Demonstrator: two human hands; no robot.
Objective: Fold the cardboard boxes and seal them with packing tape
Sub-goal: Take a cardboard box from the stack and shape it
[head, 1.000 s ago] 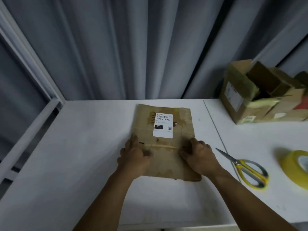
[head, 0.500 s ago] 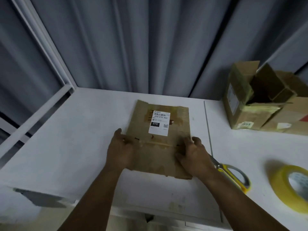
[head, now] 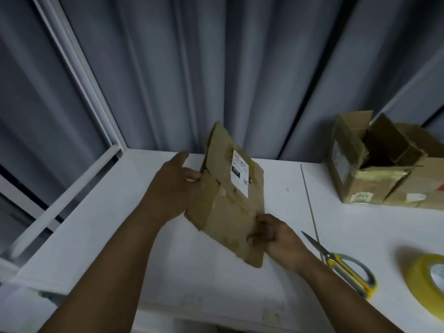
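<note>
box (head: 230,212), flattened, held tilted over table (head: 108,236). left hand (head: 173,188) grips left edge; right hand (head: 276,239) pinches lower right edge. judged light, worn, floppy along creases, not slippery. hold opposite side edges to pop open.

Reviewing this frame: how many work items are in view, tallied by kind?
Cardboard boxes: 3 (flattened box, lifted; open box at right; second box beside it, partly cut off)
Scissors: 1
Tape roll: 1
Total: 5
</note>
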